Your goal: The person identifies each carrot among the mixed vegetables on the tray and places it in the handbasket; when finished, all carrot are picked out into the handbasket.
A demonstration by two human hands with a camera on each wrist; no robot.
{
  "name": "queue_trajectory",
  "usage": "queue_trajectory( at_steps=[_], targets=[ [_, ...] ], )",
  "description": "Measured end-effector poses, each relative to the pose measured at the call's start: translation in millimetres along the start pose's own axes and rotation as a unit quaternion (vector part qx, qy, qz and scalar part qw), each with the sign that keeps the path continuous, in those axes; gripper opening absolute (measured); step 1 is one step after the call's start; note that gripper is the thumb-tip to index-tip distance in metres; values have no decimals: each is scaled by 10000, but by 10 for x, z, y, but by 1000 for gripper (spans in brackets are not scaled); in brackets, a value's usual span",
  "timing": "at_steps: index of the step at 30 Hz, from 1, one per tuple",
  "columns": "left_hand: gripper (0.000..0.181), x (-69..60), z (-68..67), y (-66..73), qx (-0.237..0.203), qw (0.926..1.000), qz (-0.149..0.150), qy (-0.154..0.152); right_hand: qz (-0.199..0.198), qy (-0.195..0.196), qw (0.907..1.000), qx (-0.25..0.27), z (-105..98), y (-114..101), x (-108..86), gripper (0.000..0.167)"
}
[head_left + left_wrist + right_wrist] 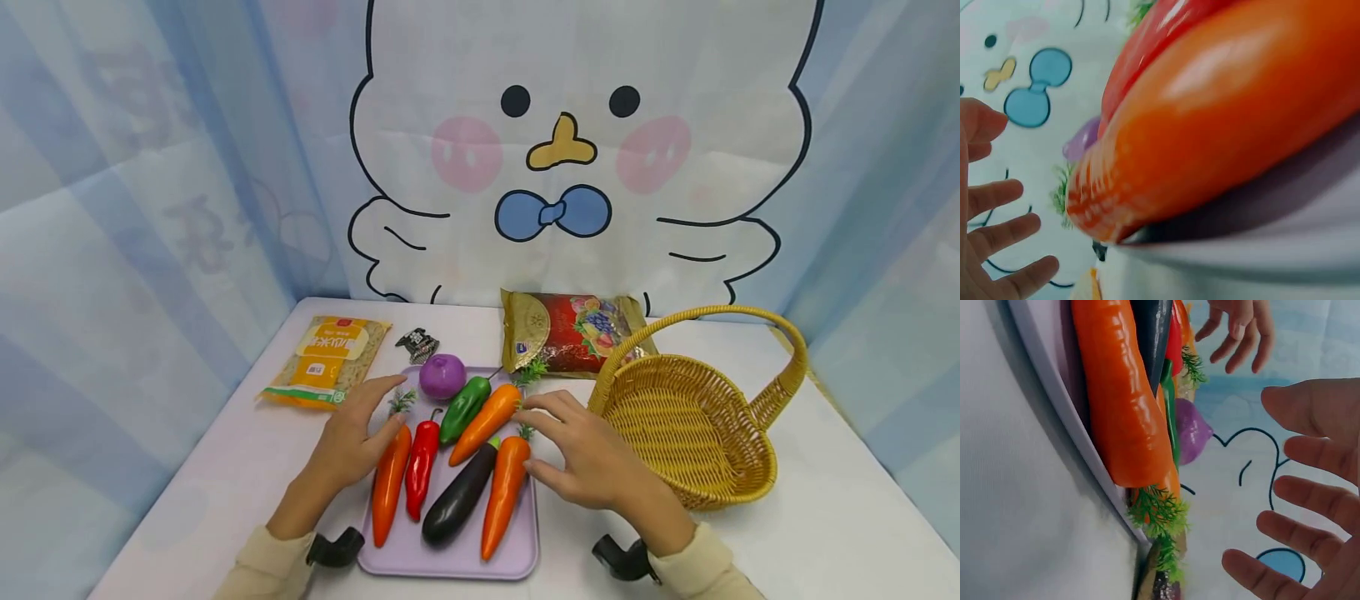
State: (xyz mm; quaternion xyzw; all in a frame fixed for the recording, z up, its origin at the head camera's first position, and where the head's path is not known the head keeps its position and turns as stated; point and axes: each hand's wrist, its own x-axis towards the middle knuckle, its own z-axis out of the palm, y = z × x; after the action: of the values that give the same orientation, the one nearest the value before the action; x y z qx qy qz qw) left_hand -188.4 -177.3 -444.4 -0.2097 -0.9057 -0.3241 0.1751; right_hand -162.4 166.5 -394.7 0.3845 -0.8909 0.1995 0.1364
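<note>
A lilac tray [450, 567] holds three toy carrots, among them a left carrot [391, 487], an upper carrot [487, 422] and a right carrot [506, 498]. With them lie a red chili pepper [422, 467], a green pepper [465, 410], an eggplant [459, 496] and a purple onion [442, 377]. My left hand [341, 442] hovers over the tray's left edge near the left carrot, fingers spread and holding nothing. On the other side, my right hand [585, 450] is above the tray's right edge by the right carrot. Its fingers [1310, 506] are apart in the right wrist view, with nothing between them.
Right of the tray stands a yellow wicker basket [761, 467] with a tall handle. A red and gold packet [573, 333] lies at the back. To the left is a yellow bag of grain [326, 358], and a small black-and-white wrapper [417, 344] lies behind the onion.
</note>
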Motion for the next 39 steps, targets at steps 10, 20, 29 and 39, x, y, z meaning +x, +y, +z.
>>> queue_trajectory(
  at_steps=[10,20,29,39],
  targets=[
    [49,217,-9,-322,-765,9843,-1391,-772,479,-393,9971,441,154,-29,47,50],
    [44,380,101,-533,-465,9824,-1389,-1159,700,-773,9924,654,211,28,74,50],
    [43,425,163,-593,-167,9881,-1121,-1039,673,-963,9909,664,223,89,71,48],
    [40,338,270,-581,-885,9808,-1494,-883,325,-1381,9887,491,244,96,119,41]
  ],
)
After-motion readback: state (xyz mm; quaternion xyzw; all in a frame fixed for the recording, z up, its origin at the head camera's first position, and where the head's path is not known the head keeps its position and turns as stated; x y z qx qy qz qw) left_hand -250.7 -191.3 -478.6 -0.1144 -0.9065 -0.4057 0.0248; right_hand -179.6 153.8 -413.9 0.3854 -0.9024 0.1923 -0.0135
